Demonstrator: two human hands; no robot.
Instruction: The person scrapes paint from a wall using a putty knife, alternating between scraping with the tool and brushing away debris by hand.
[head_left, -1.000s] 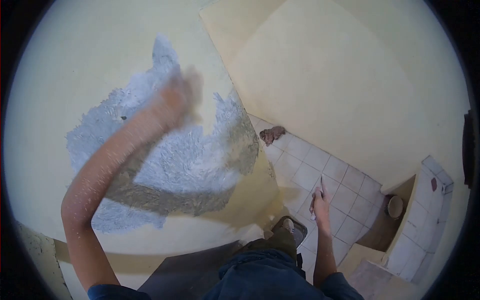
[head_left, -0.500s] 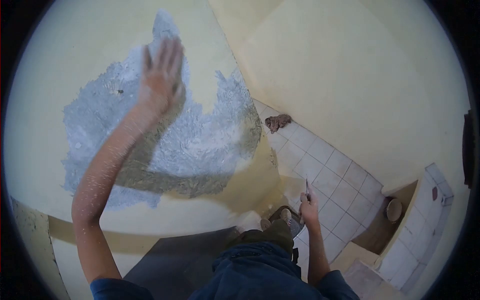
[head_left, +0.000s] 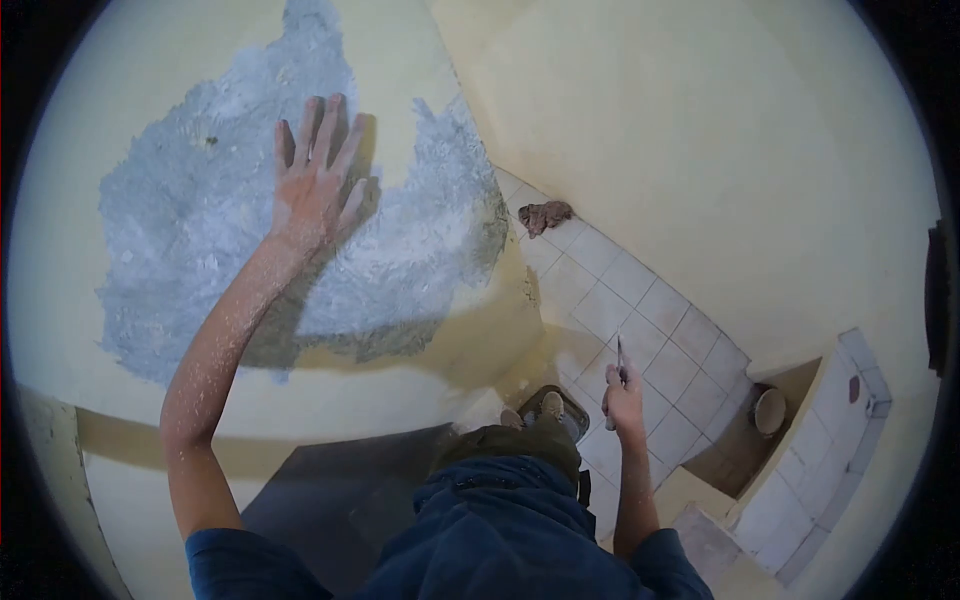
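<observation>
My left hand (head_left: pixel 310 190) lies against the wall with its fingers spread, over a rough grey-white patch (head_left: pixel 200 240) where the pale yellow paint (head_left: pixel 400 50) is gone. White flecks dot the forearm. Low on the right, away from the wall, my right hand (head_left: pixel 625 402) is closed around a thin-bladed tool, seen edge-on, that looks like a putty knife (head_left: pixel 620 352). Its blade points up and away from me; its full width does not show.
A crumpled brown cloth (head_left: pixel 545 216) lies on the white floor tiles (head_left: pixel 620 300) by the wall corner. A round bucket (head_left: pixel 769 411) stands inside a low tiled enclosure (head_left: pixel 800 460) at right. My feet are on a dark tray-like base (head_left: pixel 574 412); a dark grey panel (head_left: pixel 330 500) is at lower left.
My left hand, blurred before, now shows sharply, slightly lower on the patch. The camera view has shifted a little. My right hand keeps hold of the putty knife.
</observation>
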